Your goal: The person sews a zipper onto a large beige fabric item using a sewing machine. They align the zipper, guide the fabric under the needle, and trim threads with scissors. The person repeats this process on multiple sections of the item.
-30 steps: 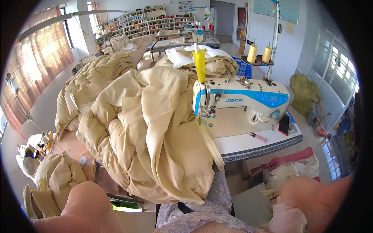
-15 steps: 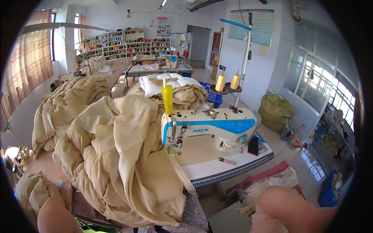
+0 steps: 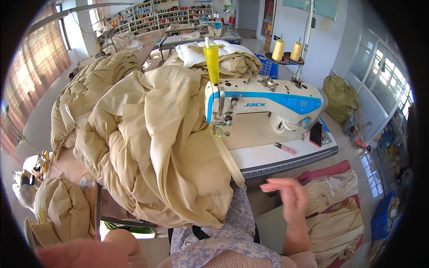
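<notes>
A heap of beige padded fabric [image 3: 147,147] spreads left of a white-and-blue sewing machine [image 3: 263,96] and over the front edge. A pale beige strip [image 3: 227,158] runs from the needle area down over the edge. My right hand [image 3: 286,196] is raised just below the table edge, right of the strip, fingers loosely bent and holding nothing. My left hand [image 3: 76,254] is a motion blur at the lower left, below the smaller padded bundle [image 3: 65,205]; its fingers are unclear. Pink-handled snips [image 3: 285,149] and a phone [image 3: 315,135] lie on the machine table.
A thread stand carries two yellow cones [image 3: 278,50]. Behind stand another machine [image 3: 212,29] and thread shelves [image 3: 156,18]. A green sack [image 3: 339,98] sits by the glazed partition; folded fabric [image 3: 333,228] and a blue crate [image 3: 384,214] lie low right. Curtains [image 3: 27,102] hang at left.
Both my hands have moved: the right rose inward toward the table edge, its fingers now in view, and the left swung into the lower left, blurred. The camera view shifted down, then back up.
</notes>
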The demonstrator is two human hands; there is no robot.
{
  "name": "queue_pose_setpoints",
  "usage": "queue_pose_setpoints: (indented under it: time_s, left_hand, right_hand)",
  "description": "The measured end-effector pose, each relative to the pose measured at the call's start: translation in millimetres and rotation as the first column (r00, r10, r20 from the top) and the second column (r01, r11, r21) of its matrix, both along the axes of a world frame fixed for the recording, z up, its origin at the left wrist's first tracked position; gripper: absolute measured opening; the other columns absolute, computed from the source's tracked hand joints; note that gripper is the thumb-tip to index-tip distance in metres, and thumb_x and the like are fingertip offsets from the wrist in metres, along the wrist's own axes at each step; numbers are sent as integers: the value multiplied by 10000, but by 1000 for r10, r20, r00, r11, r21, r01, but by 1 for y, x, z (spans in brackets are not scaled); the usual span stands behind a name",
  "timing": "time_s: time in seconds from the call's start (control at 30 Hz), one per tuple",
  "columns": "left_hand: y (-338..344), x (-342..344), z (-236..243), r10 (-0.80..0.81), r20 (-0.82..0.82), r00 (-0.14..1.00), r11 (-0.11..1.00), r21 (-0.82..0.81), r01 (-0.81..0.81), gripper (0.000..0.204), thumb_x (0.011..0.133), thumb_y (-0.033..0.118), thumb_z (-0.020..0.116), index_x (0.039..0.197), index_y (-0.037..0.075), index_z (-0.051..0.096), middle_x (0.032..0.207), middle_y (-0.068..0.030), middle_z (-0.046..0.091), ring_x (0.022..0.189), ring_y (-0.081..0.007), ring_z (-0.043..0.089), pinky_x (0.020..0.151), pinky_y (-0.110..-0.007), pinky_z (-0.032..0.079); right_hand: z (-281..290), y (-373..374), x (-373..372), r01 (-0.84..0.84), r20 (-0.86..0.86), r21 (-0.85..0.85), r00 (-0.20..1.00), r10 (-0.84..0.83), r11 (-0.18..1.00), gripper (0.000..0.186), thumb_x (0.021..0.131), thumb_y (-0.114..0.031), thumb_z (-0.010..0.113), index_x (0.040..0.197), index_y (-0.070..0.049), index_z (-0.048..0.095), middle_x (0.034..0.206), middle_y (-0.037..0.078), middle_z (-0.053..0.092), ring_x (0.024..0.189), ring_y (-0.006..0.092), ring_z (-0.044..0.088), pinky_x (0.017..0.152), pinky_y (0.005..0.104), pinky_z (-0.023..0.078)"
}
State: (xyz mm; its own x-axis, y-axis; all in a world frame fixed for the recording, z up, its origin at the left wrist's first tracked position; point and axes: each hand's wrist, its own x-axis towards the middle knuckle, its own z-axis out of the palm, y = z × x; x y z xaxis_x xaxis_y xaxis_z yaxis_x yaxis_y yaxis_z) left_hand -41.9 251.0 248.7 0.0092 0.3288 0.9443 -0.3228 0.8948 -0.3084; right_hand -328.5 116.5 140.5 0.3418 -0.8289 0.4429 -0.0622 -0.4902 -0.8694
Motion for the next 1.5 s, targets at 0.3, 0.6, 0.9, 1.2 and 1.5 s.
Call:
queue_pose_setpoints:
  time_s: [0.3,0.6,0.9,1.2,1.5]
  left_hand:
    - [-170,38,-240,112,817,566,17,568,-823,626,1018,355,590,1589,200,384,1660,-80,323,1541,-346,258,1228,-621,184]
    - [-162,55,-250,95,838,537,104,528,-843,552,968,297,661,1492,183,529,1599,-88,427,1500,-329,355,1222,-626,203]
    - [-177,-10,-205,100,822,560,148,544,-826,792,816,203,773,1524,70,445,1537,-119,489,1450,-325,428,1232,-523,294]
    - [-213,2,-210,384,722,575,157,563,-812,443,818,-24,652,1260,8,628,1242,-139,693,1033,-319,702,849,-399,569]
    - [-238,-1,-186,311,756,576,166,553,-816,268,835,36,688,1096,7,636,1110,-150,718,1051,-356,696,977,-470,553]
  right_hand:
    - [-230,-3,59,-409,141,721,877,459,560,542,998,-463,663,1205,37,690,1110,153,759,994,211,727,886,293,526]
    - [-220,-90,-2,44,-471,-324,859,-202,945,428,925,-381,746,1090,12,717,905,145,747,837,289,713,794,365,557]
    - [-135,-15,28,-649,330,640,715,616,412,326,1104,-220,498,1283,15,636,1185,146,737,1084,199,703,972,349,543]
    - [-159,-82,33,-266,-621,-494,774,-122,828,540,908,-102,604,1446,-84,555,1506,96,519,1425,270,447,1194,457,349]
    - [-196,-118,67,-353,-442,-618,895,61,703,392,860,-122,649,1245,-55,682,1357,83,628,1311,262,555,1145,456,421]
